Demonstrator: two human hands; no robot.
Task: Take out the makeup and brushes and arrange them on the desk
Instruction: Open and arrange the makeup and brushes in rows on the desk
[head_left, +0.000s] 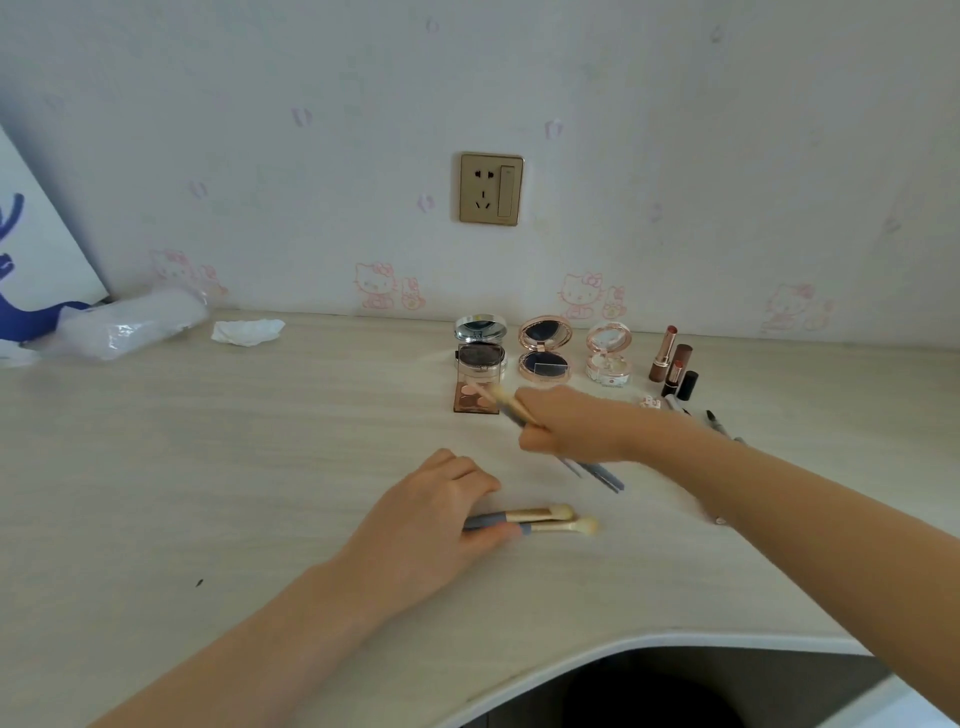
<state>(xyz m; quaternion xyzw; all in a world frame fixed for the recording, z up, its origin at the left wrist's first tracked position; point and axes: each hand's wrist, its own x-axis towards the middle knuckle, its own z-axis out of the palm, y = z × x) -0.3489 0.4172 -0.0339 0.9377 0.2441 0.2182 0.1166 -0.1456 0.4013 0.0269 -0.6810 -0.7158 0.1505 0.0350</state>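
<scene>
My right hand (569, 423) grips a bundle of blue-handled makeup brushes (597, 475) above the desk, their pale tips pointing up left over an eyeshadow palette (475, 397). My left hand (436, 512) holds two more brushes (545, 519) that lie side by side on the desk, tips to the right. Three open compacts stand in a row near the wall: a silver one (480, 345), a rose-gold one (544, 351) and a pale one (609, 353). To their right stand lipsticks (672, 361), with pencils (714, 418) lying in front of them.
A plastic-wrapped bundle (135, 325) and a crumpled tissue (247, 331) lie at the back left, beside a white and blue bag (31, 280). A wall socket (491, 188) is above the compacts. The desk (208, 467) has a curved front edge with a dark gap below.
</scene>
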